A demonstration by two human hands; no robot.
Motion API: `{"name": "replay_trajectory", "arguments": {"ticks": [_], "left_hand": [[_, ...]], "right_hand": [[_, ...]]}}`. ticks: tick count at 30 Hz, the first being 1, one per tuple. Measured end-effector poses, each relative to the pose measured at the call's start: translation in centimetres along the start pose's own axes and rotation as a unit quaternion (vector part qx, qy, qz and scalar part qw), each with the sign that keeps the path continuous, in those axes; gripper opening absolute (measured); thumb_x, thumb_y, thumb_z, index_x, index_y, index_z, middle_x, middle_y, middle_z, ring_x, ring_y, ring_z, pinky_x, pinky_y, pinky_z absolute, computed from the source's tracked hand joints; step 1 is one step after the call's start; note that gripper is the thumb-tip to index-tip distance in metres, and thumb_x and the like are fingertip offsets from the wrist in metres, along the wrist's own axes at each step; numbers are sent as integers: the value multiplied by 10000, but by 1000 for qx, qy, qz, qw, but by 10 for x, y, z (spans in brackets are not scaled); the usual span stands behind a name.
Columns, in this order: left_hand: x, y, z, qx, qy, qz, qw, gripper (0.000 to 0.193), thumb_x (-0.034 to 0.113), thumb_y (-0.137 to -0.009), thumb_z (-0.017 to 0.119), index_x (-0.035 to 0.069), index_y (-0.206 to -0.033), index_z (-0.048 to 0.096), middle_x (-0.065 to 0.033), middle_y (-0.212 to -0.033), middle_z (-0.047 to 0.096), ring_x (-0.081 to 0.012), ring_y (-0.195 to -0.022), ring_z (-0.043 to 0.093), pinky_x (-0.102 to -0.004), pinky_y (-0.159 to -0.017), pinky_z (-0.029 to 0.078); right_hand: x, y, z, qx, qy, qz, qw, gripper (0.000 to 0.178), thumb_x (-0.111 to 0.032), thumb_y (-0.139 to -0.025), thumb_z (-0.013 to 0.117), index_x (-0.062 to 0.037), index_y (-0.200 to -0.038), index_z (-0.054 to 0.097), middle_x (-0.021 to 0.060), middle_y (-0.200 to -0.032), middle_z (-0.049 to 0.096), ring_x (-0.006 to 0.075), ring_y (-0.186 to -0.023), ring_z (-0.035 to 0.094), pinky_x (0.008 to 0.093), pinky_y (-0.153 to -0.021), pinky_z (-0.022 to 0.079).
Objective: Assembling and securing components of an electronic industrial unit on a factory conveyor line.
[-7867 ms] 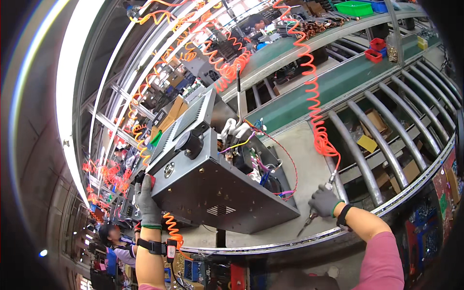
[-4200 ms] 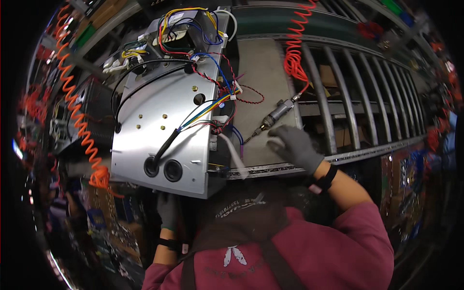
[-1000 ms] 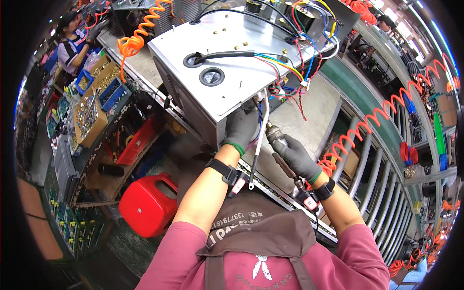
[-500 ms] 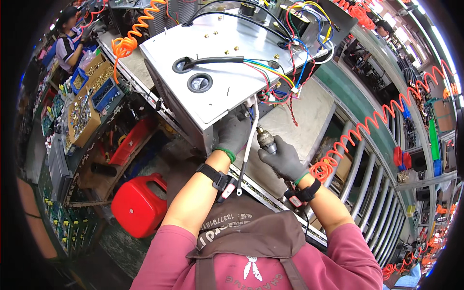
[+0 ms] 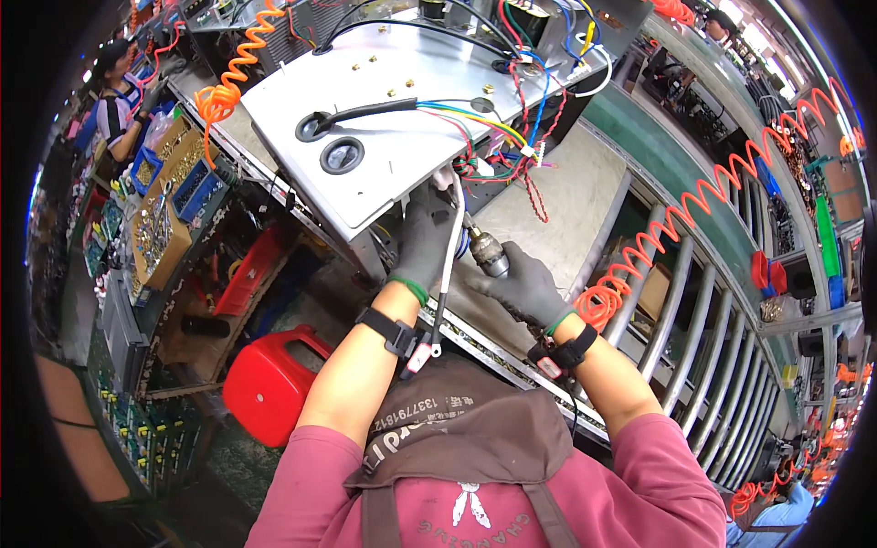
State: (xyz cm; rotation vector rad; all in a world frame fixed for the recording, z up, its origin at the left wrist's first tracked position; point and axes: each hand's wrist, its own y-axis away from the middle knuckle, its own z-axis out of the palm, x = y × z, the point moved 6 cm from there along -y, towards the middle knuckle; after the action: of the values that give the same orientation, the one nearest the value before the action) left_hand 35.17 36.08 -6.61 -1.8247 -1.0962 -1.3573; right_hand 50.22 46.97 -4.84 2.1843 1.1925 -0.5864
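Observation:
My right hand (image 5: 528, 290), in a grey glove, is wrapped round a power driver (image 5: 490, 256) with a metal chuck. Its bit points up and away, toward the near side of a metal cabinet under a light grey panel (image 5: 393, 160). My left hand (image 5: 423, 237), gloved too, reaches under the panel's near edge; its fingers are hidden there. A thick white cable (image 5: 453, 233) with a ring terminal hangs from that edge between my hands. On the panel lies a black-sleeved bundle of coloured wires (image 5: 375, 110), and beside it are two black grommet rings (image 5: 343, 156).
A red stool (image 5: 265, 388) stands at lower left. Boxes of small fasteners (image 5: 157, 228) line the left bench. Coiled orange hoses hang at left (image 5: 217, 102) and right (image 5: 699, 212). Metal rollers (image 5: 681, 338) run along the right. A co-worker (image 5: 119, 100) is at far left.
The view has shifted, so the cabinet sits further left and higher. My right hand, with the driver, has come closer to my left hand and the cabinet's near side.

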Motion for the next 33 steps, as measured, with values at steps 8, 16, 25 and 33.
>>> {"name": "replay_trajectory", "arguments": {"ticks": [8, 16, 25, 33], "left_hand": [[-12, 96, -30, -263, 23, -163, 951, 499, 97, -923, 589, 30, -1399, 454, -35, -1049, 570, -122, -899, 551, -285, -799, 499], [-32, 120, -75, -255, 30, -238, 937, 485, 120, -935, 577, -12, -1386, 455, -25, -1059, 581, -99, -888, 540, -262, -776, 489], [-34, 133, -103, -178, 17, -283, 942, 498, 165, -924, 610, -8, -1371, 477, -58, -1138, 598, -118, -968, 566, -267, -802, 497], [-40, 128, -125, -136, 28, -280, 950, 515, 218, -921, 608, -13, -1365, 488, -92, -1187, 605, -154, -998, 591, -278, -806, 507]], "right_hand": [[46, 40, 8, -85, 20, -36, 995, 663, -661, -828, 609, -74, -1133, 575, 232, -863, 673, 410, -841, 663, 489, -748, 504], [73, 53, 24, -148, 56, -21, 987, 652, -641, -822, 602, -54, -1104, 583, 230, -854, 674, 403, -845, 664, 473, -759, 503], [67, 23, 25, -144, 103, -60, 982, 604, -620, -825, 603, -75, -1083, 593, 192, -815, 677, 380, -801, 666, 473, -703, 494], [64, -26, 2, -66, 251, -175, 950, 492, -577, -790, 673, -135, -996, 607, 107, -758, 674, 314, -766, 668, 449, -677, 490]]}}
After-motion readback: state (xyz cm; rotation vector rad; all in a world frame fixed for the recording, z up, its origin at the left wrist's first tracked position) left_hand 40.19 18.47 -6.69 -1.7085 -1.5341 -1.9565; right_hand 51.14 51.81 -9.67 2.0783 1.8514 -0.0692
